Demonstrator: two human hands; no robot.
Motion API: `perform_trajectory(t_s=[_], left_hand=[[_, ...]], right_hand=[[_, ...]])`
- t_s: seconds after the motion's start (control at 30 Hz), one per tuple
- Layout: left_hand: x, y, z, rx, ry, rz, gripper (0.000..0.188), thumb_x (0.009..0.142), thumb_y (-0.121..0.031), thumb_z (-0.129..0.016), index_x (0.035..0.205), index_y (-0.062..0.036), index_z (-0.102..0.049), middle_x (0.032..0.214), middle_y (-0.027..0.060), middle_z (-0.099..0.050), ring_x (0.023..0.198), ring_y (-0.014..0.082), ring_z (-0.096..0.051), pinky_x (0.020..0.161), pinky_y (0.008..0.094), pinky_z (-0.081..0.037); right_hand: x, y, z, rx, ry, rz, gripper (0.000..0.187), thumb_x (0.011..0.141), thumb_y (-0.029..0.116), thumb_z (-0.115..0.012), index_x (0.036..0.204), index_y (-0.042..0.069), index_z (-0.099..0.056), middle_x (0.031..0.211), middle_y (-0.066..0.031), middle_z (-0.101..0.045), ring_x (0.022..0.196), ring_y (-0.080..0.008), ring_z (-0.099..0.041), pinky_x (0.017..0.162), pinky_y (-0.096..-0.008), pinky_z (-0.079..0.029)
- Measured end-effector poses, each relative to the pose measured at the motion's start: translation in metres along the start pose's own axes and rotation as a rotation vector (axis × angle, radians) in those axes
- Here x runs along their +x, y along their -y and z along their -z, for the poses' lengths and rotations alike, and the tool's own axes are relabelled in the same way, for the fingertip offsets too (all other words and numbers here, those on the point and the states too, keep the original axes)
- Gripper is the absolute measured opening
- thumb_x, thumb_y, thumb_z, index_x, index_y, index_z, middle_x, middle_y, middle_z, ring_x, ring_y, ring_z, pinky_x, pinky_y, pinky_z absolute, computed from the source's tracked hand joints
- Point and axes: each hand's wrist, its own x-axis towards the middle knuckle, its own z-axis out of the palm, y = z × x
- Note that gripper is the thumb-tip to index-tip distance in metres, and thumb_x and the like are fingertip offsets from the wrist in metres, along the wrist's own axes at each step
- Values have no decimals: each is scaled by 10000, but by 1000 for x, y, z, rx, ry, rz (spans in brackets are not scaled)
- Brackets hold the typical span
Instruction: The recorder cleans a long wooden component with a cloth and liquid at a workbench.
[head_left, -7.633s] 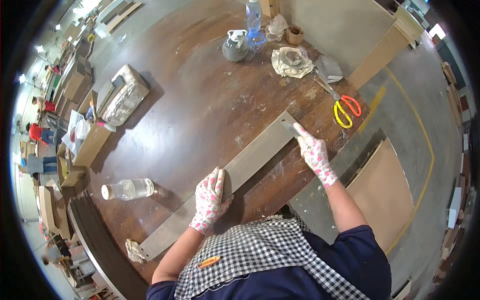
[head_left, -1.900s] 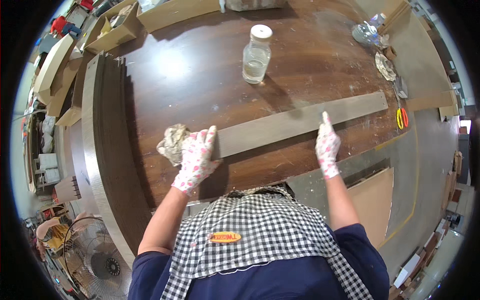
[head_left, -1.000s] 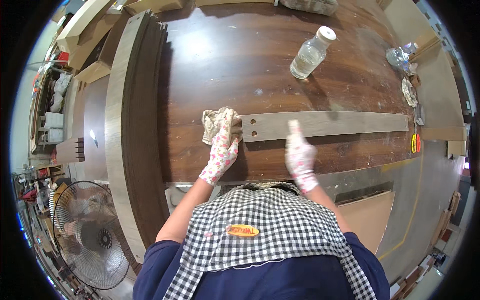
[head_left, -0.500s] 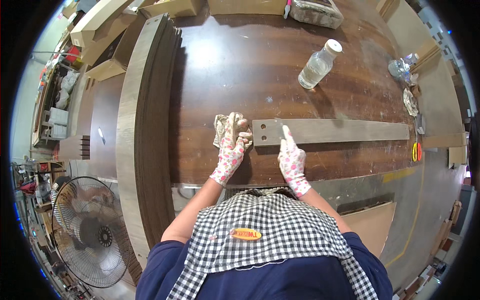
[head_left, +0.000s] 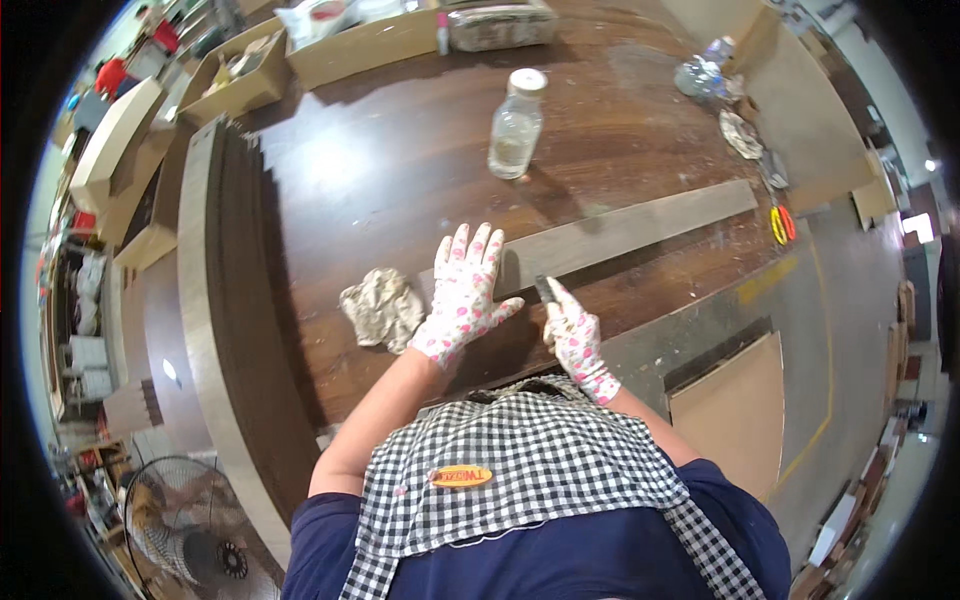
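Currently find long grey-brown board (head_left: 620, 233) flat on dark brown tabletop (head_left: 390, 200), set aslant, right end pointing farther from the body. See left hand (head_left: 462, 300), gloved in white with pink spots, spread wide, fingers fanned over the board's left end. See right hand (head_left: 577, 345), gloved alike, pinching a small dark piece (head_left: 543, 289) at the board's near edge; cannot tell whether touching the wood. Note crumpled pale wad (head_left: 383, 310) just left of left hand. Beyond the board, find clear bottle (head_left: 515, 132), upright, white-capped. Near the right end, see scissors (head_left: 781, 222) with yellow and red handles. Farther left, note stack of boards (head_left: 240, 300); at back, wrapped block (head_left: 500, 28) beside cardboard box (head_left: 365, 50). Lower left, see caged fan (head_left: 205, 548).
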Motion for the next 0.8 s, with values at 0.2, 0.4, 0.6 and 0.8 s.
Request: perform_trajectory(t_s=[0.2, 0.4, 0.6, 0.8], left_hand=[[55, -18, -1, 72, 432, -83, 916, 663, -350, -779, 1390, 22, -363, 1227, 211, -519, 1134, 359, -511, 945, 433, -426], [58, -29, 21, 156, 429, -48, 912, 659, -302, -797, 1388, 34, -363, 1222, 195, -528, 1124, 340, -519, 942, 408, -428], [38, -32, -6, 150, 382, 31, 920, 638, -252, -818, 1402, -10, -366, 1305, 177, -494, 1209, 345, -464, 1031, 448, -361], [31, -35, -13, 120, 221, 81, 982, 597, -239, -843, 1416, -21, -347, 1274, 169, -498, 1184, 345, -468, 1030, 461, -355]], right_hand=[[21, -23, 54, 394, -110, -25, 267, 990, 148, -510, 1230, 58, -585, 588, 0, -550, 453, -59, -457, 430, -218, -384], [74, -71, 145, 935, 38, -224, 194, 1002, 219, -502, 1062, 43, -558, 800, -30, -604, 582, -52, -526, 461, -168, -375], [113, -84, 181, 209, -413, 260, 101, 909, 92, -630, 944, 0, -654, 805, -23, -628, 713, -123, -601, 672, -254, -499], [177, -40, 193, -229, -211, 320, 148, 889, 161, -636, 917, 21, -676, 777, -91, -630, 652, -204, -603, 596, -316, -466]])
